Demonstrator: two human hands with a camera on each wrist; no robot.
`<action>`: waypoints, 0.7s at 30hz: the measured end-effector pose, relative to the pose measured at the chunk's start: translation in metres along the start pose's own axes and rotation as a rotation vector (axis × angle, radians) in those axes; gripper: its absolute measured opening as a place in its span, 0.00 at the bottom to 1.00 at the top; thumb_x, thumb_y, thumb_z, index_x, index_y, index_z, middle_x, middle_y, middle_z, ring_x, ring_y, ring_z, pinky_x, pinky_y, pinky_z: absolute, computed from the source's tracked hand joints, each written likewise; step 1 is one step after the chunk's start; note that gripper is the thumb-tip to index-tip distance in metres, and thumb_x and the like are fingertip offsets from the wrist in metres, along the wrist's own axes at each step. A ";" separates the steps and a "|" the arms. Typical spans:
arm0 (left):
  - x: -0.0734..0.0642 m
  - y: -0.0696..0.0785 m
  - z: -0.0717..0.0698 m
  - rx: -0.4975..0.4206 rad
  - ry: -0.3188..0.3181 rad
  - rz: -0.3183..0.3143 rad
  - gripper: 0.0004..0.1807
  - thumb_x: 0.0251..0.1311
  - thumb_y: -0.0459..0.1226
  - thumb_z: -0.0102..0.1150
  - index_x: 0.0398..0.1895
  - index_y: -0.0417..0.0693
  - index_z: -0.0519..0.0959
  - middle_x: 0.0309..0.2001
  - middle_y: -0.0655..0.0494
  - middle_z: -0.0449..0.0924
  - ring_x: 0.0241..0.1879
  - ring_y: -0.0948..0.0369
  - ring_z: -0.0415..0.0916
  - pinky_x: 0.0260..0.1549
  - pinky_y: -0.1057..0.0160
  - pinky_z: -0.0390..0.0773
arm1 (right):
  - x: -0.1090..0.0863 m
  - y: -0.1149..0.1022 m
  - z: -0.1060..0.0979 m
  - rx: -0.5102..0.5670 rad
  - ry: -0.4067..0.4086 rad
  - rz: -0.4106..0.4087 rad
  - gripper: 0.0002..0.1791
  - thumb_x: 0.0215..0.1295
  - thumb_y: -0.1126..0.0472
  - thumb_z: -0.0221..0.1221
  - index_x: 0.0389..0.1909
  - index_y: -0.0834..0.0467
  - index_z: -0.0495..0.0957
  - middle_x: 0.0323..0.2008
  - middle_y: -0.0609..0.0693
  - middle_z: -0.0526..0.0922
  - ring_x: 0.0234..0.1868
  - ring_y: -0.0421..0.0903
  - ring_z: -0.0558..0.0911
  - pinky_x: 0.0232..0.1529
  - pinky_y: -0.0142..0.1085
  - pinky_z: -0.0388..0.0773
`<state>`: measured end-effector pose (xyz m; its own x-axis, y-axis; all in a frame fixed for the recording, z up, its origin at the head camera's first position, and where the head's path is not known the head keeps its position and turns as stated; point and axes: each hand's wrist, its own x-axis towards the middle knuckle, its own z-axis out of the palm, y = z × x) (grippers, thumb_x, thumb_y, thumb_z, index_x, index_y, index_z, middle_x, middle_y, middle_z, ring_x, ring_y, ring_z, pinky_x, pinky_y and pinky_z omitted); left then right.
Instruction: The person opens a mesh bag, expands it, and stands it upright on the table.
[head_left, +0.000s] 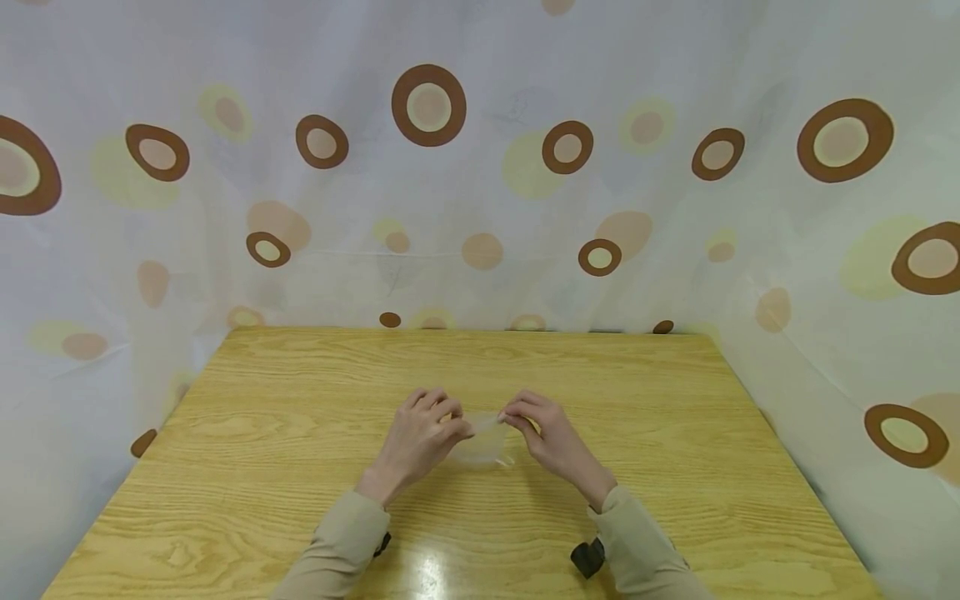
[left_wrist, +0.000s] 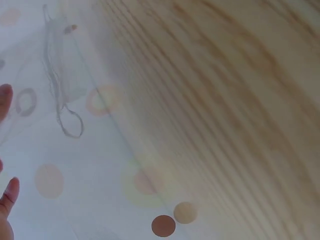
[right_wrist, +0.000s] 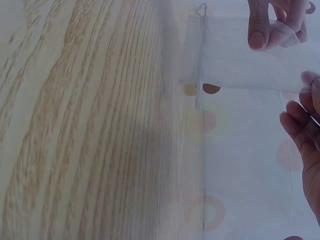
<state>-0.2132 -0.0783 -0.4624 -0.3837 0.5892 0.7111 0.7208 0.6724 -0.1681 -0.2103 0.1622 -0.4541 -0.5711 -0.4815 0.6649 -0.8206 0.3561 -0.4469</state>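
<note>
Evenly shared, pointing downward

Head view: I see a sheer whitish fabric pouch [head_left: 482, 443] between the left hand [head_left: 423, 433] and right hand [head_left: 549, 437], both pinching it, neither nearer. Left wrist: its thin greyish drawstring [left_wrist: 56, 86] gathers the far end. Right wrist: its long axis runs from the hands toward the wood-grained table [right_wrist: 90, 130], drawstring end lowest.

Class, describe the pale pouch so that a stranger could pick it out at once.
Start with the wooden table. Over it, look for the pale pouch held between the left hand and the right hand. Unlike those hands and the beige sleeves, it is see-through.
</note>
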 end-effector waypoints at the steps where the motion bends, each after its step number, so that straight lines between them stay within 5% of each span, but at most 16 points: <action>1: -0.001 0.000 0.000 -0.005 0.001 -0.008 0.05 0.52 0.47 0.73 0.24 0.62 0.86 0.34 0.64 0.80 0.39 0.61 0.77 0.40 0.59 0.81 | 0.000 0.000 0.000 0.000 0.003 0.001 0.06 0.67 0.73 0.59 0.36 0.62 0.83 0.35 0.54 0.83 0.35 0.46 0.82 0.37 0.32 0.82; 10: -0.003 -0.001 0.000 -0.098 -0.065 -0.065 0.05 0.53 0.42 0.74 0.28 0.58 0.85 0.43 0.63 0.83 0.47 0.61 0.80 0.45 0.61 0.82 | -0.002 0.001 0.004 0.011 0.042 0.040 0.11 0.62 0.75 0.64 0.43 0.62 0.82 0.37 0.53 0.85 0.38 0.46 0.83 0.40 0.40 0.83; 16: -0.002 0.001 0.000 -0.107 -0.068 -0.051 0.05 0.51 0.41 0.76 0.28 0.56 0.87 0.35 0.64 0.87 0.41 0.63 0.82 0.44 0.62 0.83 | 0.000 -0.003 0.005 0.082 0.031 0.056 0.24 0.59 0.74 0.67 0.56 0.62 0.75 0.39 0.55 0.83 0.39 0.49 0.84 0.43 0.43 0.86; 21: 0.000 0.002 0.000 -0.090 -0.052 -0.015 0.06 0.48 0.43 0.77 0.27 0.57 0.87 0.31 0.65 0.86 0.39 0.63 0.82 0.44 0.61 0.83 | 0.004 -0.007 0.004 0.116 0.033 0.046 0.25 0.58 0.76 0.67 0.56 0.63 0.74 0.36 0.56 0.82 0.36 0.49 0.83 0.42 0.40 0.85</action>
<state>-0.2114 -0.0770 -0.4632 -0.4229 0.6032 0.6763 0.7628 0.6398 -0.0936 -0.2069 0.1550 -0.4509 -0.6090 -0.4395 0.6603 -0.7915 0.2815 -0.5426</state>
